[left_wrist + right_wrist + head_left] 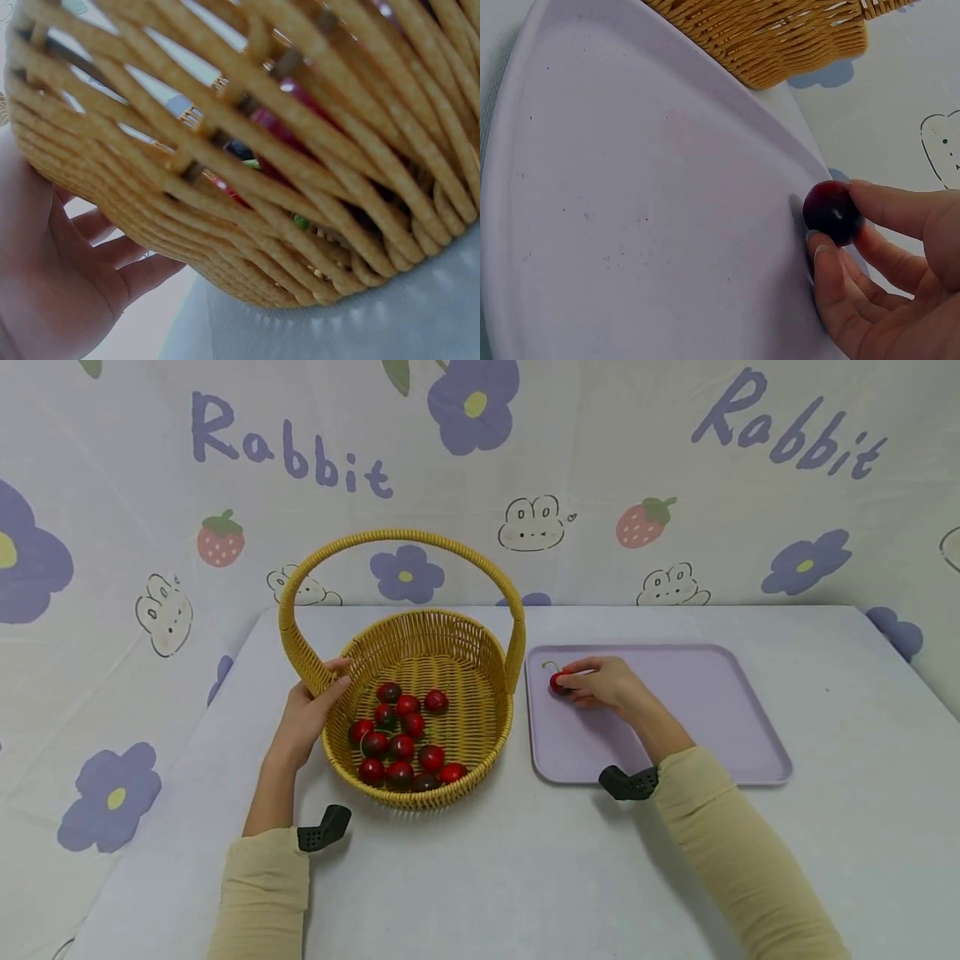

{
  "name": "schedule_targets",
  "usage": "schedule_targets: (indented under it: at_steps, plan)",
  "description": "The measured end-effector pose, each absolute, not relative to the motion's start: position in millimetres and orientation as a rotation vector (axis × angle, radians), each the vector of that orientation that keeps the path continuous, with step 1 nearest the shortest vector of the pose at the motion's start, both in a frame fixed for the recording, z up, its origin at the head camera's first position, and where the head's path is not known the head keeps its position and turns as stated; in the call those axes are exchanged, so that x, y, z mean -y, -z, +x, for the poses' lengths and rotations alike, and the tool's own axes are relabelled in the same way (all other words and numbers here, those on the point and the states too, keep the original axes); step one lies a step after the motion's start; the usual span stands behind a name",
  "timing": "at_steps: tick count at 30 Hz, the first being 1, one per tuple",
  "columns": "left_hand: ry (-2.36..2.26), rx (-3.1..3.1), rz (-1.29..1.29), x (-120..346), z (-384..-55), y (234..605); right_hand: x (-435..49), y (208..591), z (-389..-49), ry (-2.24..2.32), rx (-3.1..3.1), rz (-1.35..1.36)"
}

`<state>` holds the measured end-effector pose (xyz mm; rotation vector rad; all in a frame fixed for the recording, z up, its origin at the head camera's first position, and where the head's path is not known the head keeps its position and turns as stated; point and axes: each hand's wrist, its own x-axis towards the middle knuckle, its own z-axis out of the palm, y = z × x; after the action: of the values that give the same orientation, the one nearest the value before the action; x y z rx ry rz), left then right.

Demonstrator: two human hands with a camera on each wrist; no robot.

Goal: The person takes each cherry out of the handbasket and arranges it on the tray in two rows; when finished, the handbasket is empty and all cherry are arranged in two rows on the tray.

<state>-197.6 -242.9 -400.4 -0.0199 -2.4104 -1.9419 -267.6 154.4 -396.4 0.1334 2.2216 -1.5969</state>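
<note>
A yellow woven basket point(420, 802) with a tall arched handle stands on the left part of the table. Several dark red cherries point(401, 747) lie inside it, mostly toward the near left. My left hand point(307, 714) grips the basket's left side at the foot of the handle, thumb over the rim; in the left wrist view the fingers reach behind the wickerwork. Between thumb and fingertips my right hand point(611, 683) pinches one cherry point(832, 213), its stem pointing up and left. That cherry is close over the far left corner of a lilac tray point(697, 718).
The tray's raised left edge runs close beside the basket. A white cloth point(480, 877) covers the table. Behind it hangs a printed curtain point(585, 460) with flowers, rabbits and strawberries. Black wrist devices point(628, 783) sit at both sleeve cuffs.
</note>
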Motion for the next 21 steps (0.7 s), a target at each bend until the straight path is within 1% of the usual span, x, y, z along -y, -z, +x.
schedule_targets:
  at_steps: [12,21]
  plan:
    - [1.936,2.42,-0.008,241.7,-196.4,399.1,-152.2,394.9,-268.2,1.457,-2.384,0.141]
    - [1.931,2.421,-0.005,241.2,-196.9,398.4,-152.0,394.3,-267.3,1.438,-2.408,0.167]
